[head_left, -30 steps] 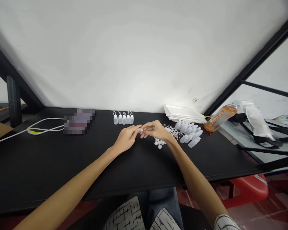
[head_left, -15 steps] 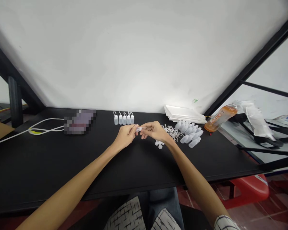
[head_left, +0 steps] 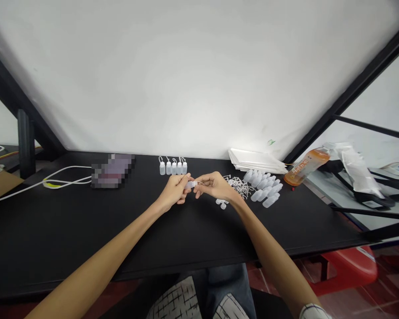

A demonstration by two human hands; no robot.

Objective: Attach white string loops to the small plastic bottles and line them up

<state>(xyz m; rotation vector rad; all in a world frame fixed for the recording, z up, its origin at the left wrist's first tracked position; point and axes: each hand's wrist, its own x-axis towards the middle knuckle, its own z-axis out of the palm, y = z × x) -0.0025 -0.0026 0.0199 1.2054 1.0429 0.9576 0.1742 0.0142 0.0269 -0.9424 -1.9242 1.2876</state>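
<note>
My left hand (head_left: 173, 190) is closed round a small translucent plastic bottle (head_left: 189, 184), held on its side above the black table. Close by, my right hand (head_left: 217, 185) pinches at the bottle's white cap end (head_left: 195, 183), where a thin white strap runs back toward the fingers. Exactly what the right fingertips grip is partly hidden. Beyond my left hand, several capped bottles (head_left: 173, 168) with strap loops stand upright in a row. Right of my right hand lie a pile of white straps (head_left: 240, 188), several small white caps (head_left: 223, 205) and several uncapped bottles (head_left: 264, 188).
A stack of white sheets or bags (head_left: 256, 160) lies by the wall. At the right sits a bottle of orange drink (head_left: 306, 167) near the metal frame. A blurred-out device (head_left: 113, 171) with white cables (head_left: 68, 167) lies on the left. The table (head_left: 193, 239) is black.
More of the bottle now shows between my hands, and my right fingers have shifted at its cap end. The whole view has moved slightly.
</note>
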